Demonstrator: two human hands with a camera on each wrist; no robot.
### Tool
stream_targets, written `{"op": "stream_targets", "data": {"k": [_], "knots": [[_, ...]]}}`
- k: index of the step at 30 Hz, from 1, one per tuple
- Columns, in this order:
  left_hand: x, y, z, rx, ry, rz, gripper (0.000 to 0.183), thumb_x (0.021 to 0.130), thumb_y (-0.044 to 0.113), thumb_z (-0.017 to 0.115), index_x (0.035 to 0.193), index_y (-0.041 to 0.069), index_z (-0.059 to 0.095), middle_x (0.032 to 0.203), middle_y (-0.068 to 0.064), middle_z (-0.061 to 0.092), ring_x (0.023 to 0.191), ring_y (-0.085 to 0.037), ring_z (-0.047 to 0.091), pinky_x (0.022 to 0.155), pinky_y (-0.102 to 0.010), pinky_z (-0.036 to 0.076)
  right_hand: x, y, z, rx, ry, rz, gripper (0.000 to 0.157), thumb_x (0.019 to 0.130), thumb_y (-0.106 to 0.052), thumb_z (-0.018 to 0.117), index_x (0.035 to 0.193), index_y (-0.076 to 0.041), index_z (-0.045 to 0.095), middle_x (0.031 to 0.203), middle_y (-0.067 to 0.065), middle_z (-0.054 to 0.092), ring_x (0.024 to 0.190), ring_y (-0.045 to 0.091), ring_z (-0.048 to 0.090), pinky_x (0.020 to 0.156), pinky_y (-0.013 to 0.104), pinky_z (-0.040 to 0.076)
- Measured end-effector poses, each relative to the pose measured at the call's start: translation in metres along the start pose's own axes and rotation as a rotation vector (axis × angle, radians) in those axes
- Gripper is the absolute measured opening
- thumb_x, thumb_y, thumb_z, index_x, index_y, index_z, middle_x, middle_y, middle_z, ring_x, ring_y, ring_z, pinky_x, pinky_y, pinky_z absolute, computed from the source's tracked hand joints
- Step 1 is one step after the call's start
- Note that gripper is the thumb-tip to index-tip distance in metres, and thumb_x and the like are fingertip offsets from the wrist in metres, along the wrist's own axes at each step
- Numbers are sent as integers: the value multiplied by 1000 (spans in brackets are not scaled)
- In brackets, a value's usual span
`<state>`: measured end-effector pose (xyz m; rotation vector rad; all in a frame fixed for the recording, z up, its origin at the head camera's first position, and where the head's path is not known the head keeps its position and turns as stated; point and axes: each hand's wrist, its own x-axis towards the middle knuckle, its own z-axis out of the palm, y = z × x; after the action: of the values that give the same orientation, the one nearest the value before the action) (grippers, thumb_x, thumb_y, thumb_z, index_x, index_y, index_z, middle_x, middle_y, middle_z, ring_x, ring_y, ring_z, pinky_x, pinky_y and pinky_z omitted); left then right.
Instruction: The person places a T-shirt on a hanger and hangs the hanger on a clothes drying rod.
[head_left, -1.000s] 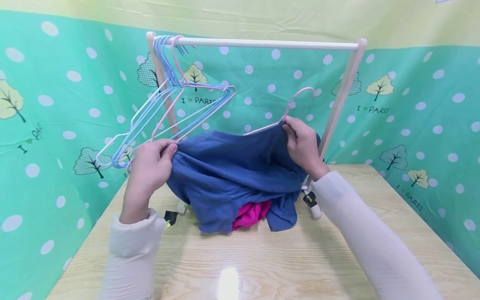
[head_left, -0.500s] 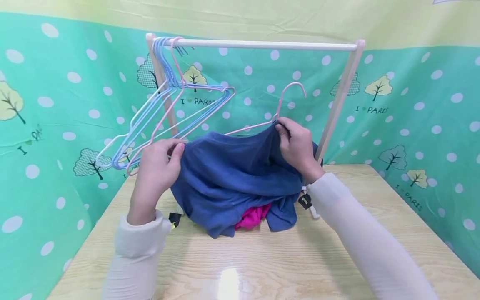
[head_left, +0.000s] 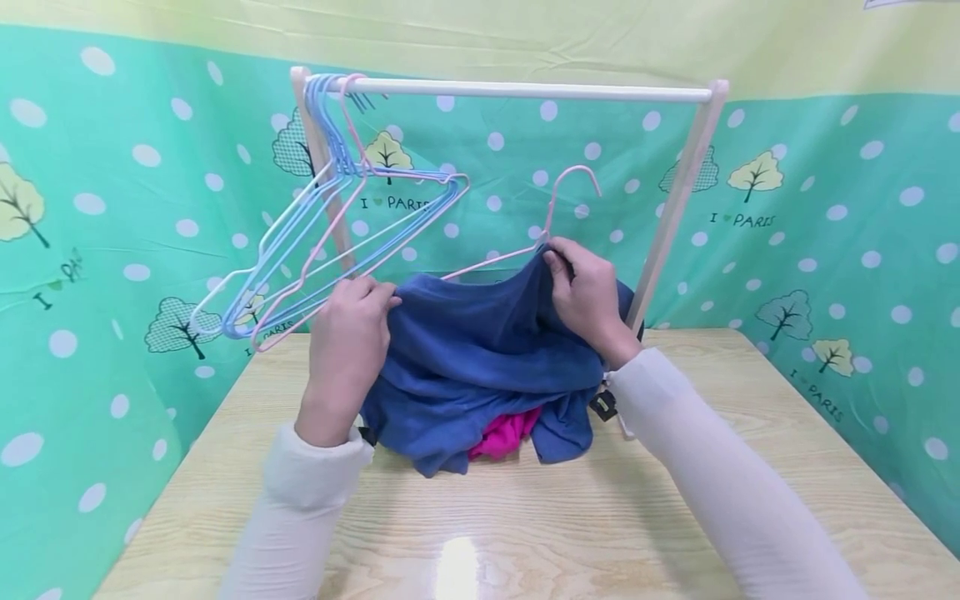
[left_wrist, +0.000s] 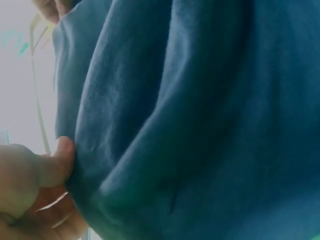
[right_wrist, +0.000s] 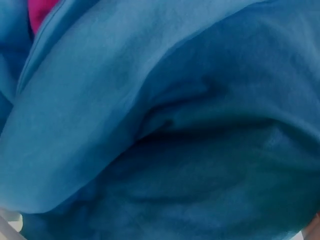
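A dark blue garment [head_left: 480, 358] hangs between my two hands above the table, its lower folds resting near the tabletop. At its upper left edge my left hand [head_left: 348, 346] pinches the cloth; in the left wrist view the thumb [left_wrist: 62, 157] presses on the fabric. My right hand [head_left: 588, 292] grips the upper edge just below the hook of a pink hanger [head_left: 551, 204]. One pink arm shows behind the garment's neckline, while the other side of the hanger is hidden. Blue cloth [right_wrist: 200, 125] fills the right wrist view.
Behind stands a rack with a white rail [head_left: 525, 87] and wooden posts. Several blue, white and pink hangers [head_left: 341, 167] hang at its left end. Bright pink cloth [head_left: 504, 435] shows under the garment on the wooden table [head_left: 562, 533]. A printed curtain surrounds the table.
My left hand has moved right along with the garment's left edge, slackening the cloth. The right hand and pink hanger have shifted left, and more of the hanger's arm shows.
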<state>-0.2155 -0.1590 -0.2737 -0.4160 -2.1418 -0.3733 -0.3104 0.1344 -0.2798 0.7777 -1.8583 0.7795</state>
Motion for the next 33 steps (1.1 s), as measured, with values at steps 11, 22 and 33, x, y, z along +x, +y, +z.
{"op": "stream_targets", "data": {"k": [11, 22, 33], "knots": [[-3, 17, 15, -29, -43, 51, 13, 99, 3, 65, 103, -5, 74, 94, -18, 72, 82, -36, 64, 73, -46, 59, 2, -23, 14, 19, -40, -78, 20, 104, -6, 58, 114, 5, 70, 108, 20, 74, 96, 32, 72, 83, 45, 58], [-2, 17, 18, -140, -5, -48, 10, 95, 2, 69, 97, -4, 78, 89, -18, 74, 82, -38, 70, 72, -51, 58, -6, -15, 9, -140, -118, -249, 20, 103, -2, 58, 119, 7, 67, 102, 22, 72, 90, 36, 71, 79, 46, 59], [0, 9, 14, -271, 97, -121, 12, 91, -10, 65, 95, -9, 76, 88, -21, 74, 82, -40, 72, 76, -52, 58, -9, 10, -4, -234, -186, -262, 25, 102, 3, 57, 126, 6, 62, 105, 23, 71, 92, 38, 69, 82, 48, 58]]}}
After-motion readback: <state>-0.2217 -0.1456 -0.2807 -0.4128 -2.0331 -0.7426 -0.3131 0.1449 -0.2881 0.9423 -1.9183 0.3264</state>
